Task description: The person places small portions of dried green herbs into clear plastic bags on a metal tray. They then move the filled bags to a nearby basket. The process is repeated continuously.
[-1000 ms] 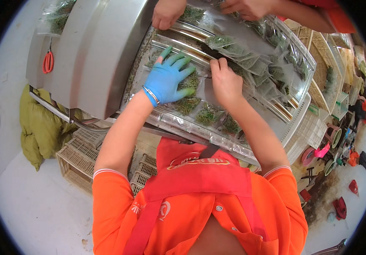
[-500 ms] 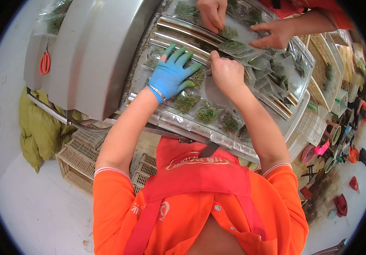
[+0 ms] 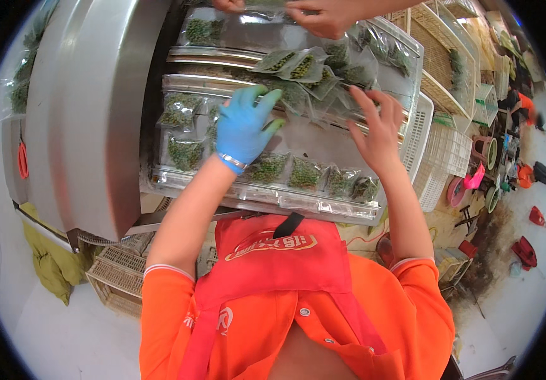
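Note:
My left hand (image 3: 244, 125), in a blue glove with green fingertips, rests over small clear bags at the near side of a metal work surface. Its fingers are spread, and part of a bag is hidden beneath it. To the right, my bare right hand (image 3: 380, 130) hovers with fingers apart beside loose bag ends. A pile of clear bags with small green berries (image 3: 304, 68) lies just beyond both hands, overlapping the metal bars (image 3: 212, 57). Along the near edge runs a row of similar filled bags (image 3: 306, 173).
A co-worker's hands (image 3: 327, 16) work at the far side. A large domed steel cover (image 3: 98, 114) stands at the left, with red-handled scissors (image 3: 22, 159) hanging beyond. Woven crates (image 3: 444, 60) are stacked on the right, and another crate (image 3: 117, 275) sits low at the left.
My right hand has left the metal bar, opened its fingers and moved right. My left hand stays over the bags, its fingers less stretched. The co-worker's hands have shifted left; the view has turned.

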The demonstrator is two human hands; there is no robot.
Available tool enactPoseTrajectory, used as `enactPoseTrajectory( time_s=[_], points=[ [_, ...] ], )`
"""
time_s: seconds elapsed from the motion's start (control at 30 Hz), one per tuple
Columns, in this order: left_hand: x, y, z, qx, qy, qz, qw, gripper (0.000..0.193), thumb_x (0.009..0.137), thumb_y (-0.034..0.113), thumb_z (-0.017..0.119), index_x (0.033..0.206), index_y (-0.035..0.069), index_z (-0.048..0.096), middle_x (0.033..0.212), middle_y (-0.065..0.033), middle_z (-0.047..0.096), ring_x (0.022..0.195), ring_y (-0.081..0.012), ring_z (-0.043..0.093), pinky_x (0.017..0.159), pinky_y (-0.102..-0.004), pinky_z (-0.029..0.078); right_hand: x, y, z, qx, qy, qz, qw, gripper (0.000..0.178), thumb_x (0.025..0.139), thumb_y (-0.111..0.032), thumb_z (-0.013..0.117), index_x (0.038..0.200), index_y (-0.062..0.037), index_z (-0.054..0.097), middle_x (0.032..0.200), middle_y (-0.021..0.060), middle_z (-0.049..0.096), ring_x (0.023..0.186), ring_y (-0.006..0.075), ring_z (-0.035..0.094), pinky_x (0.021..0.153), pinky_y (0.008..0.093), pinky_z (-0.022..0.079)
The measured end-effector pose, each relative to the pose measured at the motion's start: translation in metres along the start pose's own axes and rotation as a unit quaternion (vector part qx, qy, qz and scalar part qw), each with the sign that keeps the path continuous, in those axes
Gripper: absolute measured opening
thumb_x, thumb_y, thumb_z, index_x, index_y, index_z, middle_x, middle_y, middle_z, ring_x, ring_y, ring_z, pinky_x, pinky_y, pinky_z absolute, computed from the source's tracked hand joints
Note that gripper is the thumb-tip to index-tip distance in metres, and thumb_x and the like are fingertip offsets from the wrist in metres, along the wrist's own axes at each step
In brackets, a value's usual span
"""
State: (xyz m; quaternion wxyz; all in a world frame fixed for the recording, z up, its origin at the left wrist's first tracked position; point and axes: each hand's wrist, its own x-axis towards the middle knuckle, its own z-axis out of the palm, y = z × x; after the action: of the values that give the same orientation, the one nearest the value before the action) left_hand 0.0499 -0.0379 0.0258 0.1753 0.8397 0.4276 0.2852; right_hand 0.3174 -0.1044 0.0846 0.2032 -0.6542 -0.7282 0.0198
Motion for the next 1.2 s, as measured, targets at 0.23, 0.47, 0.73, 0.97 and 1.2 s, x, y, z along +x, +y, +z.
enactPoseTrajectory(
  time_s=[0.23,0.47,0.73,0.97,1.2],
  points=[
    [0.016,0.010,0.016,-0.097,0.054,0.041,0.993,0.025,0.076,0.007,0.078,0.100,0.010,0.070,0.106,-0.0072,0.067,0.105,-0.0315,0.060,0.086,-0.0425,0.050,0.018,0.010,0.020,0.096,0.043,-0.102,0.989,0.018,0.069,-0.002,0.076,0.077,-0.0110,0.062,0.102,-0.0006,0.068,0.109,0.0284,0.059,0.094,0.0435,0.044],
    [-0.021,0.035,0.002,-0.429,0.116,-0.249,0.860,0.010,0.095,-0.001,0.065,0.104,0.004,0.064,0.096,-0.0040,0.069,0.088,-0.0127,0.064,0.082,-0.0264,0.051,-0.022,-0.003,-0.034,0.549,-0.023,0.262,0.793,0.020,0.083,0.001,0.061,0.101,-0.0047,0.053,0.093,0.0100,0.073,0.087,0.0134,0.065,0.078,0.0298,0.053],
    [-0.030,0.056,-0.001,-0.496,0.053,-0.339,0.798,0.013,0.096,0.003,0.066,0.108,0.006,0.062,0.089,0.0014,0.066,0.076,-0.0044,0.058,0.069,-0.0204,0.048,0.006,-0.034,0.003,0.431,-0.229,0.191,0.851,0.026,0.091,-0.026,0.071,0.095,-0.0018,0.064,0.063,-0.0014,0.054,0.058,0.0068,0.045,0.053,0.0284,0.037],
    [-0.030,0.031,-0.028,-0.480,0.033,-0.320,0.816,0.007,0.099,0.003,0.063,0.104,0.006,0.061,0.084,0.0029,0.066,0.072,-0.0031,0.056,0.064,-0.0206,0.047,0.021,-0.035,-0.010,0.442,-0.321,0.230,0.805,0.021,0.093,-0.022,0.071,0.091,-0.0013,0.065,0.059,-0.0054,0.052,0.056,0.0022,0.041,0.049,0.0250,0.030],
    [-0.033,0.021,-0.028,-0.445,-0.028,-0.333,0.831,0.009,0.097,0.003,0.065,0.105,0.004,0.063,0.091,0.0013,0.065,0.081,-0.0054,0.059,0.072,-0.0211,0.048,0.021,-0.031,0.010,0.418,-0.360,0.176,0.815,0.022,0.094,-0.022,0.069,0.089,-0.0006,0.066,0.067,0.0039,0.057,0.062,0.0094,0.048,0.056,0.0299,0.039]
  ],
)
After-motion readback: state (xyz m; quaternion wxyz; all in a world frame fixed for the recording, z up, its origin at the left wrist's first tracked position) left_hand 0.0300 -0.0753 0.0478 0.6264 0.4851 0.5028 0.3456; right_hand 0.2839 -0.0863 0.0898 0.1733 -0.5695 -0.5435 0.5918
